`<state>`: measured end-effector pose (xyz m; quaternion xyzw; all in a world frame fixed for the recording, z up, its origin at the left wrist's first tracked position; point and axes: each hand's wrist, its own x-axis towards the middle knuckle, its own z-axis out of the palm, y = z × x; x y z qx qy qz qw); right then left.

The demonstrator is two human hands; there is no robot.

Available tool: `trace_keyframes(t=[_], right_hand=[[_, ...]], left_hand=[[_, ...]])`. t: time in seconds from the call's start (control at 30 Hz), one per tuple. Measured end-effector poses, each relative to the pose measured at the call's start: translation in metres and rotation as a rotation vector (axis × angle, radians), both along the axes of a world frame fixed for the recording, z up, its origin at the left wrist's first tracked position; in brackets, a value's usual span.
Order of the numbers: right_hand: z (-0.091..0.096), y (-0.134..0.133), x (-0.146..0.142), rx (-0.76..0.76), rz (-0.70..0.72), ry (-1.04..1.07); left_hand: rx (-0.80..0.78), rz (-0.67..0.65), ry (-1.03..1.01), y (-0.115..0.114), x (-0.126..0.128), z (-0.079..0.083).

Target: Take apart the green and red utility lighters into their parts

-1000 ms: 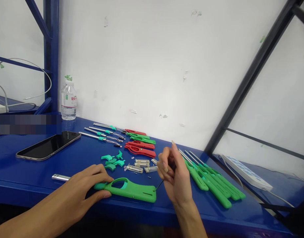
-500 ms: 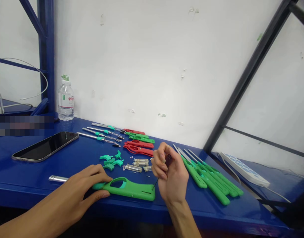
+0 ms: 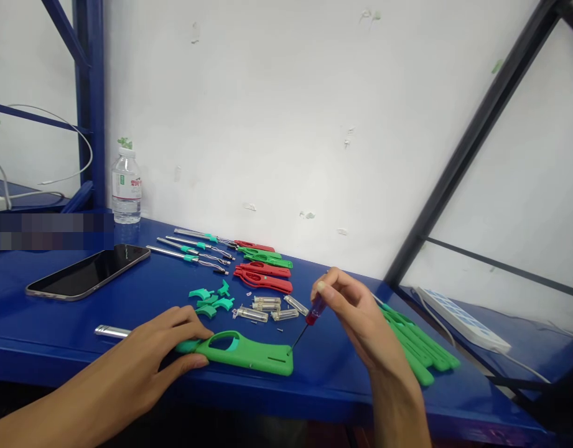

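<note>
A green plastic lighter body with a metal tube lies near the front edge of the blue bench. My left hand lies over its left end and presses it down, fingers curled round it. My right hand pinches a small red-handled screwdriver; its tip touches the right end of the green body.
Behind lie teal trigger parts, clear tubes, red and green shells and metal rods. A pile of green lighters sits right. A phone, a water bottle and a power strip are also here.
My right hand has swung out to the right and opened its grip round the screwdriver, so the red handle now shows. The tip stays on the green body. The left hand has not moved.
</note>
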<state>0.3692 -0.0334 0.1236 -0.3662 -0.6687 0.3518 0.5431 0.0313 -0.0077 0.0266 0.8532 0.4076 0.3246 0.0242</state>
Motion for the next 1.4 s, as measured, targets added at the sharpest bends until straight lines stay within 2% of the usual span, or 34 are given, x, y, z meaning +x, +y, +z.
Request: trace_keyframes(t=[0.23,0.43,0.57,0.7,0.83,1.03,1.2,1.4], right_hand=[[-0.011,0.013,-0.005,0.029,0.104,0.049],[-0.017,0.021,-0.006,0.066,0.181,0.079],[-0.017,0.024,-0.003,0.12,0.143,0.104],[-0.015,0.023,-0.001,0.067,0.136,0.117],[-0.015,0.022,-0.001,0.079,0.116,0.073],[-0.016,0.022,0.0,0.034,0.126,0.109],[-0.015,0.023,-0.001,0.081,0.074,0.082],[-0.015,0.023,-0.003,0.063,0.069,0.081]], left_hand=[[-0.02,0.002,0.008,0.0,0.0,0.003],[-0.108,-0.03,-0.008,0.0,0.0,0.003],[-0.116,-0.028,-0.007,-0.002,-0.001,0.005],[-0.065,-0.02,-0.001,-0.001,0.0,0.004],[0.0,0.008,-0.004,0.0,0.002,0.002],[0.013,-0.004,0.009,-0.001,-0.001,0.001],[0.031,-0.011,0.01,0.001,-0.001,0.0],[0.02,-0.015,0.009,0.002,-0.001,0.001]])
